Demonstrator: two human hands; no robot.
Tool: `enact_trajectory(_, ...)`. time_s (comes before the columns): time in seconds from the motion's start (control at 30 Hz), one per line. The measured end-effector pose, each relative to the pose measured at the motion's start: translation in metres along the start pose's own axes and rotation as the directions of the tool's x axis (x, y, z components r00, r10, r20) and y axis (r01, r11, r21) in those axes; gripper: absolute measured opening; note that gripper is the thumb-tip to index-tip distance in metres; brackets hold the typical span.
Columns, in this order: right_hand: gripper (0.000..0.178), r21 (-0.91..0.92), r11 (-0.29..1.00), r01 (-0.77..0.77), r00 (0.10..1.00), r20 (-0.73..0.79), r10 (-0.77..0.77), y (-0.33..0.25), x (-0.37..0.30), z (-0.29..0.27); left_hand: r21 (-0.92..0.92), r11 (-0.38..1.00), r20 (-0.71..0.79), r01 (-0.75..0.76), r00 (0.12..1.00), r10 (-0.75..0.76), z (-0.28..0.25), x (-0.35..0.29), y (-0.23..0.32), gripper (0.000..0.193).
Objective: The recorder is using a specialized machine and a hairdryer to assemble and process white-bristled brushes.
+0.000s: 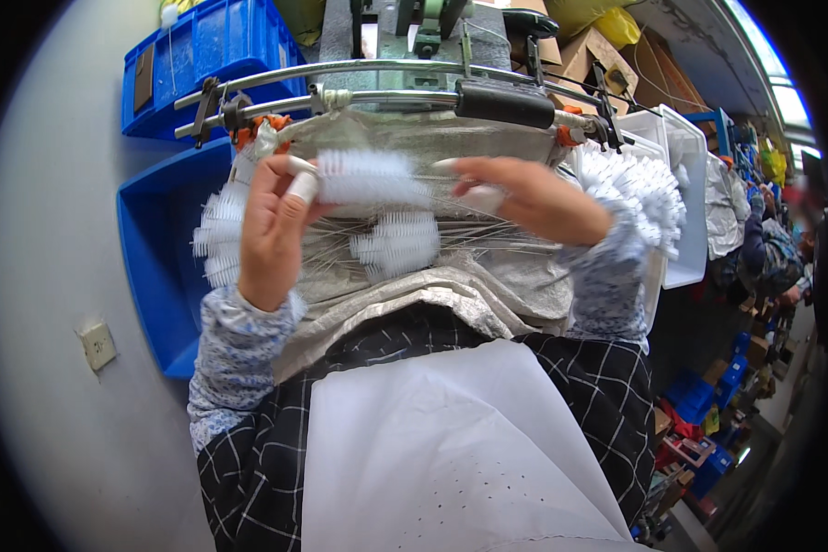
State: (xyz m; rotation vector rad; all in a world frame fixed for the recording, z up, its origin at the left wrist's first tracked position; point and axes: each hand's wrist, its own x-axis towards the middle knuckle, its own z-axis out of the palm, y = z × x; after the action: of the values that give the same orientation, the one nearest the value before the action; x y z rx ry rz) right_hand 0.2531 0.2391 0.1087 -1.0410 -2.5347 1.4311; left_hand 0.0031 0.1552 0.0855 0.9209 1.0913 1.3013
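A white cylindrical bristle brush (pixel 370 178) lies crosswise over the covered lap area, its right part blurred by motion. Pinched at its left end are the thumb and finger of my left hand (pixel 274 225), both tipped with white finger covers. Off the brush's right end, my right hand (pixel 538 195) has its covered thumb and forefinger spread apart; nothing shows between them. A second white brush (pixel 396 245) rests below, among thin metal wire stems (pixel 501 232) on a pale woven cloth (pixel 515 299).
More white brushes lie in a pile (pixel 223 230) by my left arm and a heap (pixel 630 189) at right. A metal bar (pixel 386 97) with a black roller (pixel 504 104) crosses the far side. Blue bins (pixel 161 258) stand left, white bins (pixel 685 202) right.
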Motion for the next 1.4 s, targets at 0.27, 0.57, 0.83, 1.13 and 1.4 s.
enact_trajectory(0.27, 0.031, -0.291, 0.926, -0.241, 0.782, -0.623, 0.008, 0.045, 0.055, -0.013, 0.611, 0.791, -0.195, -0.039, 0.96, 0.199, -0.073, -0.043, 0.001, 0.02)
enact_trajectory(0.57, 0.026, -0.509, 0.688, -0.517, 0.638, -0.765, -0.087, 0.128, 0.088, -0.069, 0.665, 0.647, -0.474, 0.373, 0.88, -0.02, -0.135, -0.102, -0.04, 0.013)
enact_trajectory(0.83, 0.029, -0.478, 0.719, -0.505, 0.67, -0.742, -0.022, 0.131, 0.095, -0.071, 0.643, 0.579, -0.506, 0.502, 0.845, -0.171, -0.147, -0.105, -0.043, 0.014)
enact_trajectory(1.13, 0.032, -0.682, 0.601, -0.416, 0.766, -0.619, -0.172, 0.167, 0.103, -0.086, 0.809, 0.56, -0.519, 0.178, 0.662, 0.54, -0.167, -0.087, -0.027, 0.018)
enact_trajectory(1.4, 0.034, -0.277, 0.806, -0.523, 0.541, -0.838, 0.062, 0.161, 0.074, -0.075, 0.604, 0.787, -0.695, -0.129, 0.397, 0.599, -0.16, -0.084, 0.034, 0.023)
